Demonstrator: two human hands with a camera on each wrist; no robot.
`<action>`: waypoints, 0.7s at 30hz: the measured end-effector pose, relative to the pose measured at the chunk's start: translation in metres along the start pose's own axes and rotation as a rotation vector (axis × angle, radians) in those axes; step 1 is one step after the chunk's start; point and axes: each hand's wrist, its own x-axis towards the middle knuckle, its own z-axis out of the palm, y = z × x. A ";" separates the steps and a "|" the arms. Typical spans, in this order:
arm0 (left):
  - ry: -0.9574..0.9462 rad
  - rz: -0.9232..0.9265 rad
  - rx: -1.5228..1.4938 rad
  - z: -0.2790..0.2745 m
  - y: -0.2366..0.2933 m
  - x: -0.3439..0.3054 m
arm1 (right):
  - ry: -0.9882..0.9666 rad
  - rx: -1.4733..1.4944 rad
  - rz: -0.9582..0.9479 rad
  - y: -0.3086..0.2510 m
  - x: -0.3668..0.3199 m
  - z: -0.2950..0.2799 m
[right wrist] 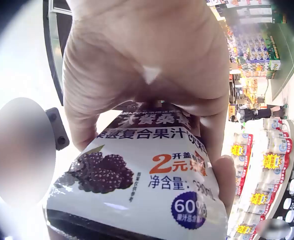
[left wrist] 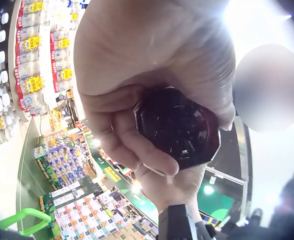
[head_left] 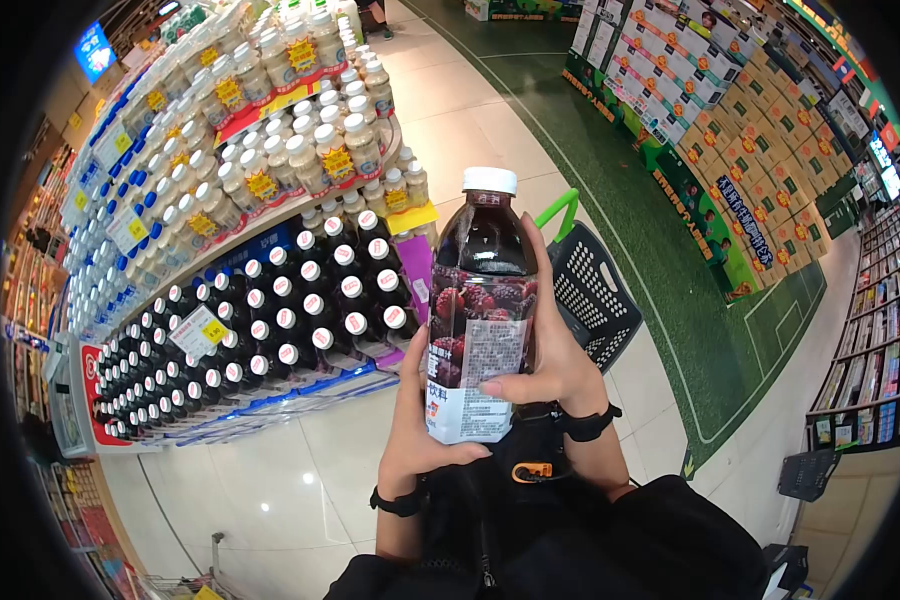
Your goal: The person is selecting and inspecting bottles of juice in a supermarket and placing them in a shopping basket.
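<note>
The dark juice bottle [head_left: 475, 300] is held upright above the shop floor, its base inside the curled grip of the left hand [head_left: 415, 425] and its label clasped by the right hand [head_left: 560, 360].

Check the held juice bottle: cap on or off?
Cap on. The white cap sits on the neck of the juice bottle, held upright by the left hand and right hand. Seal: cannot tell.

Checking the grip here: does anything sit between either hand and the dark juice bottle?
Nothing visible. The left hand grips the juice bottle low down and the right hand wraps its middle, both touching it directly.
</note>
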 end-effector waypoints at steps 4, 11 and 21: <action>0.019 0.038 0.047 -0.002 -0.001 -0.005 | -0.003 -0.077 -0.079 0.006 -0.002 -0.003; 0.002 0.028 0.062 0.003 -0.002 -0.003 | -0.020 -0.233 -0.133 0.004 -0.006 -0.012; -0.045 0.019 0.191 0.001 -0.012 -0.004 | 0.015 -0.172 -0.157 0.004 -0.012 -0.023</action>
